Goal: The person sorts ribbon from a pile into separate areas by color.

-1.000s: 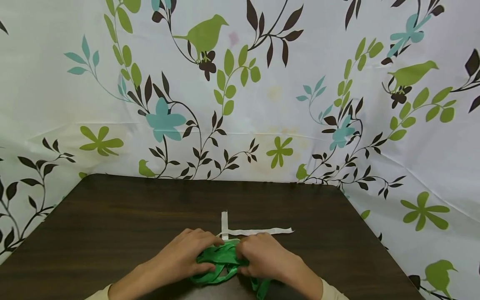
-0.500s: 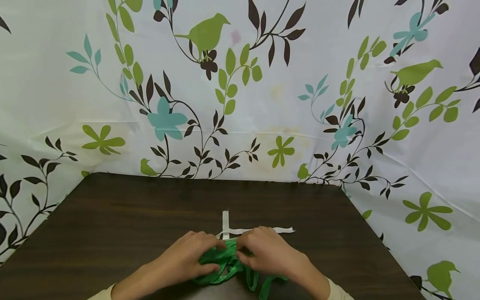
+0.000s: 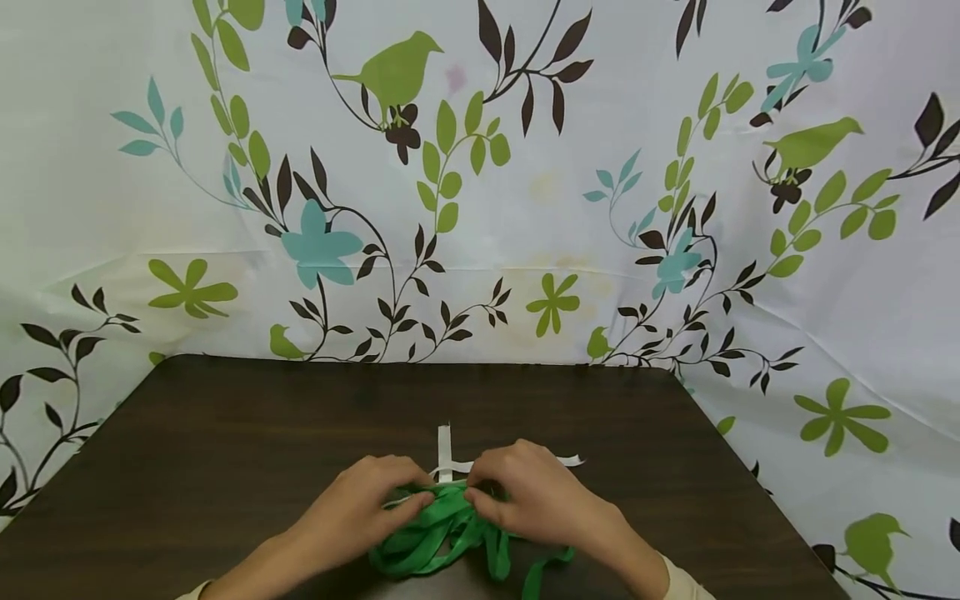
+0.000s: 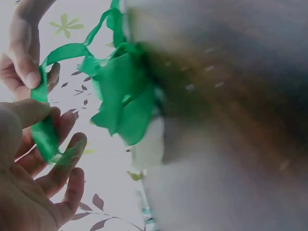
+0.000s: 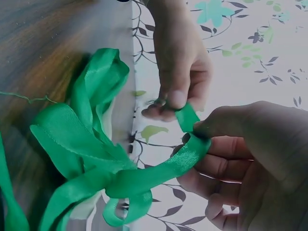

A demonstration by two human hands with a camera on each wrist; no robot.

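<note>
A loose heap of shiny green ribbon [image 3: 427,542] lies on the table between both hands in the head view. My left hand [image 3: 367,496] pinches the ribbon near its frayed end with thumb and fingers; the frayed tip [image 4: 62,156] lies over the fingers in the left wrist view. Close beside it, my right hand [image 3: 528,492] pinches the same strip between thumb and forefinger. In the right wrist view a short ribbon length [image 5: 186,118] spans the two hands, and the strip [image 5: 154,175] runs from the right hand back to the looped heap [image 5: 96,134].
Two white strips lie on the dark wooden table [image 3: 262,442] just beyond the hands: one upright strip [image 3: 445,450] and one crosswise strip [image 3: 572,461], partly behind the right hand. A ribbon tail [image 3: 536,575] trails at the right. Behind the table hangs a patterned white cloth [image 3: 495,317].
The left fingers have drawn together from a spread hold over the heap to a pinch on the ribbon. My right hand has risen slightly, and ribbon loops have come out below it.
</note>
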